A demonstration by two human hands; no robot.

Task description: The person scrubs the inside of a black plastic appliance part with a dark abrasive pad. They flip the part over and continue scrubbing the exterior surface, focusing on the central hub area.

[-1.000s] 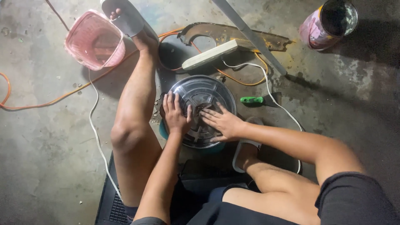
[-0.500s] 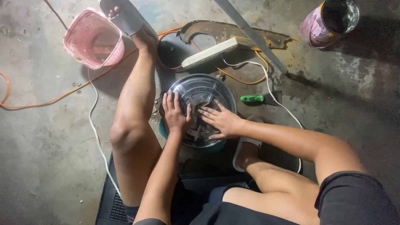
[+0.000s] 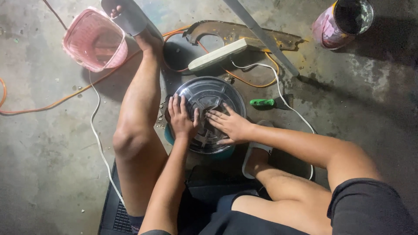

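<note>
With my left hand and right hand both spread open and flat on the round ribbed metal cover between my legs, I judge uneven pressing could tip it or nick my fingers on its ribs.

disc centre – hidden under both hands | orange cable – cut off left

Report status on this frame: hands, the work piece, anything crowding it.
Left hand and right hand flat on the round ribbed metal disc, no closed grip. Disc sits on the concrete floor between the legs. Green-handled tool and white cable close beside it.
</note>
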